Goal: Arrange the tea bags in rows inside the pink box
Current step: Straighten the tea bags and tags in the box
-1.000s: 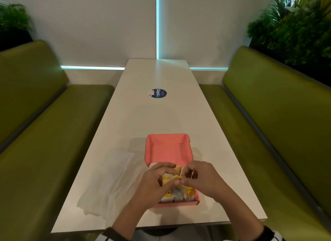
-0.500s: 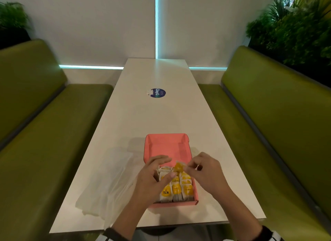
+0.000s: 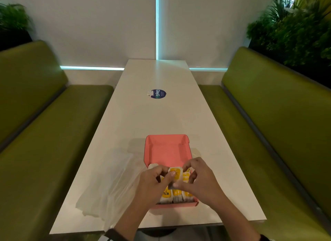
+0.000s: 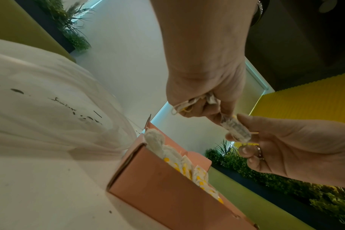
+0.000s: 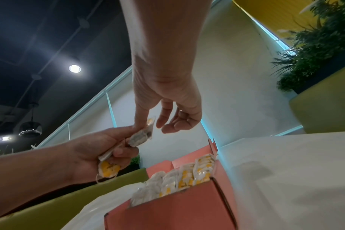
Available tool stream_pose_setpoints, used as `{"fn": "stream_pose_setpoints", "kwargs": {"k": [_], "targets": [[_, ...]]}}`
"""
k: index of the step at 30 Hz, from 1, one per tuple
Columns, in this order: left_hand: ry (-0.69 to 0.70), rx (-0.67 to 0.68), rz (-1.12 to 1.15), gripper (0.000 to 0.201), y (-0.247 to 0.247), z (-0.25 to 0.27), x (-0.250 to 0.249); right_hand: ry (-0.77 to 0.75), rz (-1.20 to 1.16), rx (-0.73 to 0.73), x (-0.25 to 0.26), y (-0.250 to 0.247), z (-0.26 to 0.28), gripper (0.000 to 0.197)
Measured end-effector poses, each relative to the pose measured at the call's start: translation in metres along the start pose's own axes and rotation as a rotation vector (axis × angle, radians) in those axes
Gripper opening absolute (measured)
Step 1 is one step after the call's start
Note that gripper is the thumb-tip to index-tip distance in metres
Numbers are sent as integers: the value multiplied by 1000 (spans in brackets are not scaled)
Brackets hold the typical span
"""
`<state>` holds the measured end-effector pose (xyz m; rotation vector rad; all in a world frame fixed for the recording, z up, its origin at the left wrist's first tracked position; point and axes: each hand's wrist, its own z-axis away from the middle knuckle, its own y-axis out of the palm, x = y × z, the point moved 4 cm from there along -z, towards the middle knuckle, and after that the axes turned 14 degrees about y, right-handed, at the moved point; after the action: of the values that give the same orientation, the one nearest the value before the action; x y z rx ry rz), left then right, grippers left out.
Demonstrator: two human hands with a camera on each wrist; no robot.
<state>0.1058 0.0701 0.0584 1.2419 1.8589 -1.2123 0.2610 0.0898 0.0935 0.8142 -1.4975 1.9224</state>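
- Long white table (image 3: 161, 115) running away from the viewer, between two green benches (image 3: 268, 124).
- Open pink box (image 3: 167, 149) near the table's near end, lid flap raised on the far side.
- Rows of white and yellow tea bags (image 3: 176, 196) standing on edge inside the box, filling its near part; far part partly hidden by the hands.
- Left hand (image 3: 152, 185) above the box, fingers curled round a small bunch of tea bags (image 5: 108, 167) — thumb and forefinger also pinching the raised tea bag (image 3: 175, 174).
- Right hand (image 3: 198, 181) just beside the left, thumb and forefinger closed on the same raised tea bag; other fingers loosely bent and holding nothing.
- Raised tea bag held over the box, above the rows, between both hands.
- Clear plastic bag (image 3: 107, 187) lying flat on the table, just left of the box.
- Round dark sticker (image 3: 158, 93) farther along the table — well apart from the box.
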Motion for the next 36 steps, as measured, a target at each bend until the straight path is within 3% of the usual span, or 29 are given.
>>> {"fn": "stream_pose_setpoints", "kwargs": {"k": [4,9,12,15,19,25,29,36], "targets": [[26,0,-10,19,0,0,-3,-48,-32,-50,-6,7,-1,18],[16,-56,-95,15,-4,1,-1,-62,-92,-56,-5,2,0,27],[42,-80,-178,3,-7,1,-3,-29,-191,80,-3,2,3,20],[131,-145,-283,6,-9,1,-9,52,-269,156,0,3,7,28],[254,-237,-296,10,-8,3,-24,94,-183,86,1,3,5,21],[457,-328,-226,20,-3,5,-41,-26,-55,-33,13,-2,6,11],[478,-312,-124,4,0,3,-43,-55,-38,-93,17,-3,4,12],[452,-270,-36,7,1,0,-41,-84,-58,-92,18,-4,2,20]]}}
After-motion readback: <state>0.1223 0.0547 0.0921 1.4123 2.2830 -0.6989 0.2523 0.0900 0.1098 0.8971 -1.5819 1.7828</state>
